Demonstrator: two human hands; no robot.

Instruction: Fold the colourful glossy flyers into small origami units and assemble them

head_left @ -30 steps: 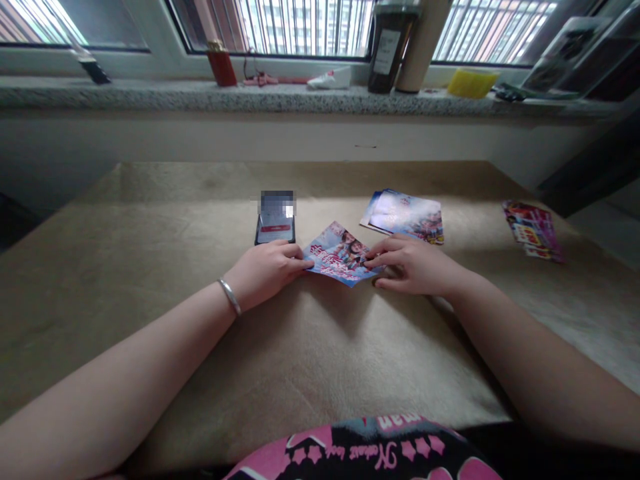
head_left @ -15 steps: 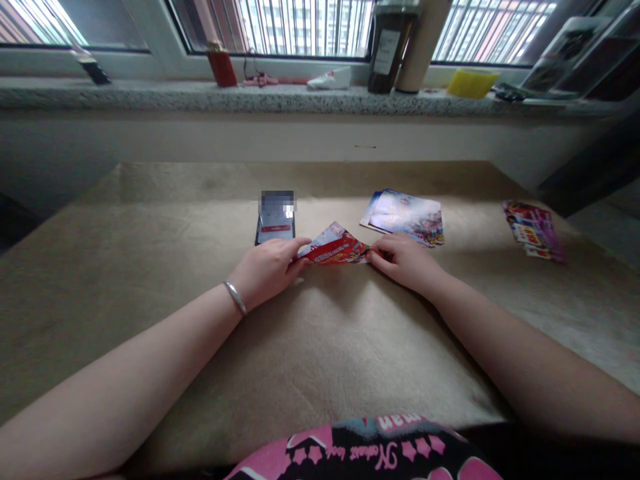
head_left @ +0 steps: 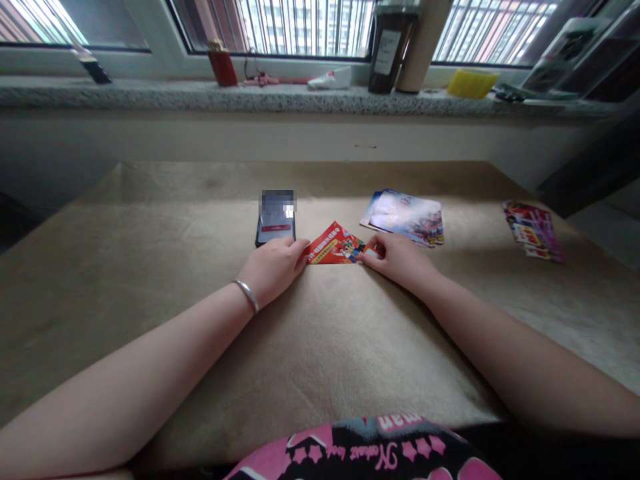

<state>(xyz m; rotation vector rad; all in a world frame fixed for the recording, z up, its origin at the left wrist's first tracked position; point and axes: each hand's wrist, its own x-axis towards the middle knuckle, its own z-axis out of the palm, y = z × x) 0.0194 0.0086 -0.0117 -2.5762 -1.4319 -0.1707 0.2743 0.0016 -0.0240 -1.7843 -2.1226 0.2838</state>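
A red printed sheet of paper point(head_left: 327, 245), folded to a triangle with its point away from me, lies between my two hands on the table. My left hand point(head_left: 281, 263) pinches its left corner; a silver bangle circles that wrist. At the right corner, the thumb and fingers of my right hand point(head_left: 395, 259) are closed on the paper. White lettering and small cartoon figures show on its upper face. Just beyond my left hand lies a phone point(head_left: 276, 223) with its screen lit and partly blurred out.
A fanned stack of glossy printed sheets point(head_left: 407, 213) rests beyond my right hand. Several small colourful cards point(head_left: 533, 230) lie at the far right. The tan-covered table point(head_left: 200, 200) ends at a wall below a granite windowsill point(head_left: 165, 99), where a dark jar point(head_left: 391, 50) stands.
The folded paper's blue-and-white top layer with a red strip is gone from view; a full red face shows now. Both hands have moved slightly inward, still holding the corners.
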